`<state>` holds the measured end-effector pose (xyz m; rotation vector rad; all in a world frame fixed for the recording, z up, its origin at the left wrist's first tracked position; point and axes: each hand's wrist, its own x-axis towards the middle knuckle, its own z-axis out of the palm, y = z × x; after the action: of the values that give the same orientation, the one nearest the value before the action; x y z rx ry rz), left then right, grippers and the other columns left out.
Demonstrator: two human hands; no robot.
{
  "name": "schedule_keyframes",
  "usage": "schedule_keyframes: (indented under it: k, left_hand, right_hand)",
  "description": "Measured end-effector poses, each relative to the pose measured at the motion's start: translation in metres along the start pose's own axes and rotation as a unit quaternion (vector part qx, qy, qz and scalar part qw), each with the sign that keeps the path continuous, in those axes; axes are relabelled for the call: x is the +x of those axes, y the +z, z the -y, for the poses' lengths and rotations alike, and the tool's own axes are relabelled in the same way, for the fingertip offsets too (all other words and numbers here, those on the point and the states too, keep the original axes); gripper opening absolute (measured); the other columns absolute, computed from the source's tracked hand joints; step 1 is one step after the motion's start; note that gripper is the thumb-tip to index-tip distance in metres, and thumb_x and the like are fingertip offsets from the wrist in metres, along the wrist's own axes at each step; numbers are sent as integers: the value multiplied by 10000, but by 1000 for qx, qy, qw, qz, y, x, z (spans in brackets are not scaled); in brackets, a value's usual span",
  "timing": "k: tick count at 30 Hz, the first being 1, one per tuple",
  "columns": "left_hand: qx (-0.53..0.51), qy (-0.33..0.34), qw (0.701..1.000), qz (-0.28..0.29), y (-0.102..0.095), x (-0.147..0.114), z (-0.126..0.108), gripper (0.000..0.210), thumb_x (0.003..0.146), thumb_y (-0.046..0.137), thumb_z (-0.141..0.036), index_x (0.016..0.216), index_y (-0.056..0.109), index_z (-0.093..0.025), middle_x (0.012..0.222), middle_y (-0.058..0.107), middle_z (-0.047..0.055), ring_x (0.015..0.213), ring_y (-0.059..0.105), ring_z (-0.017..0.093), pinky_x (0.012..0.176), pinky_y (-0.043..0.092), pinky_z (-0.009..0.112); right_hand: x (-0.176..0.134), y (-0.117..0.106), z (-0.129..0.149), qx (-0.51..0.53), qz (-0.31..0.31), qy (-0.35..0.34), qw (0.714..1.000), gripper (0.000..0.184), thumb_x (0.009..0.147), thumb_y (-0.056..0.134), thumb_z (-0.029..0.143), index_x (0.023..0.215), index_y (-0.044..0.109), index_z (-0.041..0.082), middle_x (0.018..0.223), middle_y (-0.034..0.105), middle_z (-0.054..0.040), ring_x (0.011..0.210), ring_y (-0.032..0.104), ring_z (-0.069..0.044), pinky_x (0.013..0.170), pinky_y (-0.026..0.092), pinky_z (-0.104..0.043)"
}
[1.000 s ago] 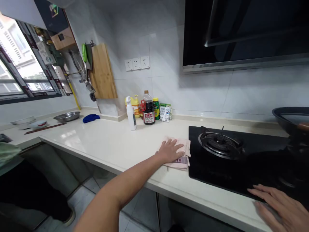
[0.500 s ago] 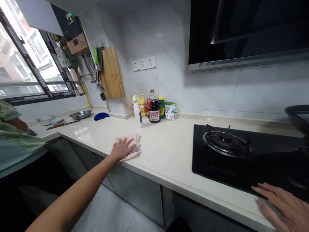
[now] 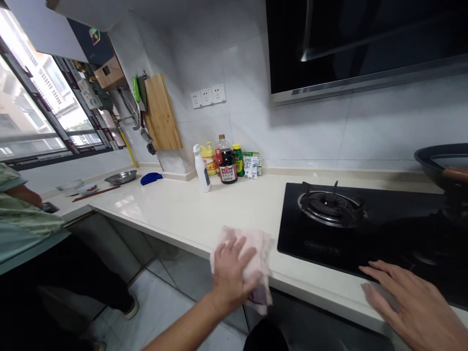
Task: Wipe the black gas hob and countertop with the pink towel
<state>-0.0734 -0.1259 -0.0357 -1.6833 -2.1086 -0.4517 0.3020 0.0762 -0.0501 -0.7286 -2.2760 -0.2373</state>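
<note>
My left hand [image 3: 231, 272] presses flat on a pale pink cloth [image 3: 256, 251] at the front edge of the cream counter [image 3: 175, 214]; part of the cloth hangs over the edge. My right hand [image 3: 413, 304] rests palm down, fingers spread, on the counter edge at the front of the black gas hob [image 3: 365, 234]. It holds nothing.
A white spray bottle [image 3: 202, 168], a dark sauce bottle [image 3: 226, 161] and other bottles stand by the back wall. A dark wok [image 3: 438, 163] sits at the hob's right. A blue cloth [image 3: 150, 178], a metal dish [image 3: 120, 176] and chopsticks lie far left. Another person [image 3: 25, 229] stands left.
My left hand has slid the pink cloth from the left part of the counter back right and toward the front edge. My right hand has stayed near the hob's front.
</note>
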Motion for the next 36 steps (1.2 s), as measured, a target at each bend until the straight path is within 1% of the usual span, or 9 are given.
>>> schedule_keyframes:
  k: [4,7,12,19,22,24,26,29,36]
  left_hand:
    - [-20,51,998,0,28,-10,-61,697,862,489,-801,1435,602,-421,1590,506,80,1429,448,449,1134,294,723]
    - [-22,96,995,-14,36,-8,-65,676,883,460,-812,1432,595,-442,1570,536,70,1402,491,425,1127,326,671]
    - [-1,194,978,-71,25,-4,9,774,878,484,-825,1461,588,-326,1439,659,115,1333,580,363,1118,384,515]
    - [73,63,995,20,-22,-7,146,800,758,716,-735,1400,618,-267,1564,517,184,1467,436,411,1189,362,535]
    - [115,29,992,37,-34,-4,181,692,750,781,-549,1370,616,-290,1521,561,169,1424,480,409,1173,374,560]
    - [136,25,990,39,-36,-2,185,685,729,807,-502,1346,626,-265,1451,610,179,1347,540,405,1123,423,537]
    - [155,34,987,23,-33,1,172,713,698,837,-525,1313,647,-217,1359,653,198,1255,584,408,1062,460,521]
    - [169,73,983,-5,-21,3,122,750,664,872,-568,1277,672,-186,1279,676,199,1161,604,399,999,474,511]
    - [113,141,983,17,5,16,-63,822,680,884,-584,1376,605,-246,1354,640,186,1192,597,389,1010,449,546]
  right_hand:
    - [1,4,0,-24,9,-8,1000,533,1017,390,564,1226,735,215,1306,668,-113,1236,599,-334,970,494,-516]
    - [0,5,-2,-28,15,0,999,536,1022,389,571,1234,736,221,1312,662,-110,1235,599,-327,975,498,-502]
    - [1,4,-2,-16,16,-7,1000,527,1039,366,539,1249,728,218,1315,664,-104,1270,583,-314,1024,473,-493]
    - [10,-9,11,-18,42,19,999,463,1052,390,462,1258,713,202,1330,641,-116,1285,558,-299,1061,446,-490]
    - [13,-12,15,-5,52,33,998,442,1062,394,431,1278,697,191,1341,627,-122,1290,544,-293,1087,431,-497]
    - [14,-14,17,10,53,43,998,438,1068,396,438,1275,695,194,1335,627,-120,1289,538,-296,1098,423,-510]
    - [15,-15,19,29,50,57,997,437,1074,394,459,1263,697,206,1322,628,-114,1285,537,-298,1103,419,-521]
    - [16,-17,22,65,42,82,994,430,1080,393,491,1243,698,235,1308,624,-102,1266,545,-295,1094,429,-516]
    - [18,-23,18,201,-79,153,964,383,1077,418,506,1154,696,254,1247,606,-92,1192,567,-274,1028,453,-496]
